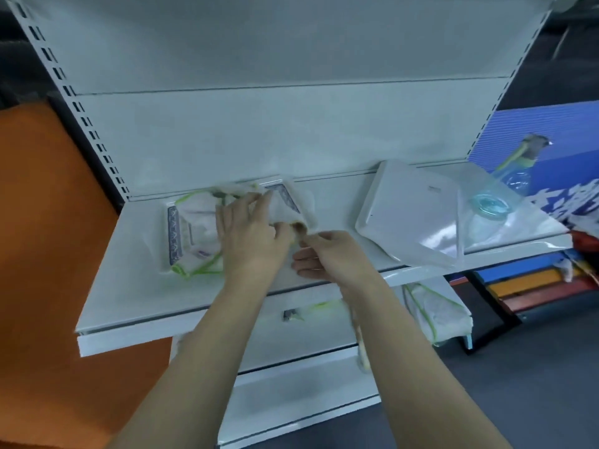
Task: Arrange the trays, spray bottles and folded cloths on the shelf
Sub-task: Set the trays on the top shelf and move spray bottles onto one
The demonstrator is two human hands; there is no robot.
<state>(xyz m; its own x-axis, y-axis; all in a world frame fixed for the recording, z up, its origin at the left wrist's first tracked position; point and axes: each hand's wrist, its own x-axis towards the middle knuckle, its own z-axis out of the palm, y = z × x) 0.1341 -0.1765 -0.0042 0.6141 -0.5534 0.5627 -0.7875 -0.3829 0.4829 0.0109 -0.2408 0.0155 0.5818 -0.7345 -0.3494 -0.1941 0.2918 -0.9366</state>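
A white tray with a blue patterned border (174, 234) lies on the left of the white shelf (136, 286). A white cloth with green edging (199, 218) rests on it. My left hand (249, 238) lies over that cloth, fingers curled on a fold of it. My right hand (327, 254) pinches the cloth's corner beside it. A plain white tray (408, 212) sits on the right, tilted. A clear spray bottle with a green trigger (509, 186) stands at the shelf's right end.
On the lower shelf lie another green-edged cloth (437, 312) at the right and part of one (321, 306) under my arms. An orange panel (48, 254) is at the left. Blue boards and coloured items (534, 280) stand at the right.
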